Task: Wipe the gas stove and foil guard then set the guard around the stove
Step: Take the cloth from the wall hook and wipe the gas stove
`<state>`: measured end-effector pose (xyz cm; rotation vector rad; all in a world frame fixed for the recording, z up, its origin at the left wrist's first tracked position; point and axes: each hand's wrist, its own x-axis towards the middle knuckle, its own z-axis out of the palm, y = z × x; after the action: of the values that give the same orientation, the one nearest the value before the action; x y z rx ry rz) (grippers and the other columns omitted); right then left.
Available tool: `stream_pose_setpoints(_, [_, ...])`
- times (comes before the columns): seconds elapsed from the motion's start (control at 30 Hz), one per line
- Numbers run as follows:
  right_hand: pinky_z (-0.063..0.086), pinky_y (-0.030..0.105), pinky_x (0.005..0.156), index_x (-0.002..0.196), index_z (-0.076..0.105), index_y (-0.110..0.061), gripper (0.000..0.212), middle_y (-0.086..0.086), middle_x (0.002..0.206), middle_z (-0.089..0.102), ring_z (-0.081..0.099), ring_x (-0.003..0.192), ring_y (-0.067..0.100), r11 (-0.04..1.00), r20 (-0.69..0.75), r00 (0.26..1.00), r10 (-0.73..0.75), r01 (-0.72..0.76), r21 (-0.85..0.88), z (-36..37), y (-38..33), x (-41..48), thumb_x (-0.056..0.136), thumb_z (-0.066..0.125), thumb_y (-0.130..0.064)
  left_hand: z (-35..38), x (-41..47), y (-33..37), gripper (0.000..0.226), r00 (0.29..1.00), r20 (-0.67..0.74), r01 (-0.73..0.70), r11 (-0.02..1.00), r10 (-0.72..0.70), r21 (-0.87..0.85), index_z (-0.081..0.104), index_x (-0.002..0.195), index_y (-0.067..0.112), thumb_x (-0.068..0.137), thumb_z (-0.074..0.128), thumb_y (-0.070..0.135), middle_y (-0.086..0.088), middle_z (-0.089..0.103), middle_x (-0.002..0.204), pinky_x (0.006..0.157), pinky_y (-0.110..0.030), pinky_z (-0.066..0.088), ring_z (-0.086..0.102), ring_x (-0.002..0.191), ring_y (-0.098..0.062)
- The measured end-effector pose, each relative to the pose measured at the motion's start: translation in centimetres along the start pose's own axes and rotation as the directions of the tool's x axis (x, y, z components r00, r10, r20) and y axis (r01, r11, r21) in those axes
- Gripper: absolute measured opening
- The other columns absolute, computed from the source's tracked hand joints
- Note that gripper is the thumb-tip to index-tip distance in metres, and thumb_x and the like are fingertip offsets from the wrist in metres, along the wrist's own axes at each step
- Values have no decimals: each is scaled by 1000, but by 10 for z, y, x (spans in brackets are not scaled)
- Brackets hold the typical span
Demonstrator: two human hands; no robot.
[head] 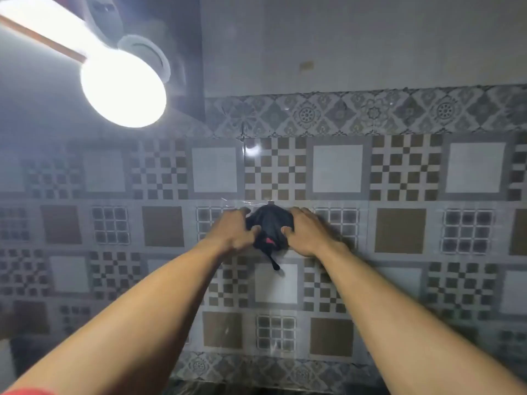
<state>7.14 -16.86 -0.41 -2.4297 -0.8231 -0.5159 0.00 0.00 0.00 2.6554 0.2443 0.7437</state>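
Hands are held up against a tiled wall point(399, 172). A black bundle point(269, 228), which looks like a cloth or a bag, is hung on the wall from a small hook point(271, 201) at its top. The bundle is gripped from both sides. The left hand point(235, 230) is closed on the left side of the bundle, with the thumb pressed into the dark stuff. The right hand point(303, 232) is closed on the right side, with the thumb laid on the front and the fingers spread flat on the wall behind. A small red patch point(269, 240) is seen low on the bundle. A thin black tail point(274, 262) is hung down below it, over a white tile.

The wall is covered in tiles with squares, checks and flower shapes in grey, brown and white. A bright round lamp point(124, 88) is lit at the upper left, and much glare is thrown over that side. A long bright bar point(45, 22) is seen beside it, up toward the corner.

The gas stove and the foil guard are not seen in this view. Only a dark strip point(256, 387) is shown at the very bottom, below the tiles, and what it is cannot be told. Both bare forearms are stretched up from the bottom corners.
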Motion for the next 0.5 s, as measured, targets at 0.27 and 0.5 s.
stream_pose_setpoints(0.27, [53, 41, 85, 114, 63, -8, 23, 11, 111, 62, 60, 101, 28, 999, -154, 988, 16, -11, 36, 24, 9, 24, 95, 58, -20, 8, 18, 7, 21, 995, -97, -5, 998, 11, 59, 69, 107, 14, 93, 57, 25, -9, 70, 108, 83, -43, 57, 65, 95, -27])
stream_pose_setpoints(0.5, [58, 41, 71, 93, 64, -13, 13, 6, 86, 67, 63, 78, 23, 990, -141, 988, 69, -51, 131, -2, 6, 22, 93, 57, -23, -11, 22, 7, 27, 992, -106, 56, 995, -65, -84, 67, 113, 9, 97, 52, 24, -9, 66, 110, 88, -37, 53, 62, 101, -28])
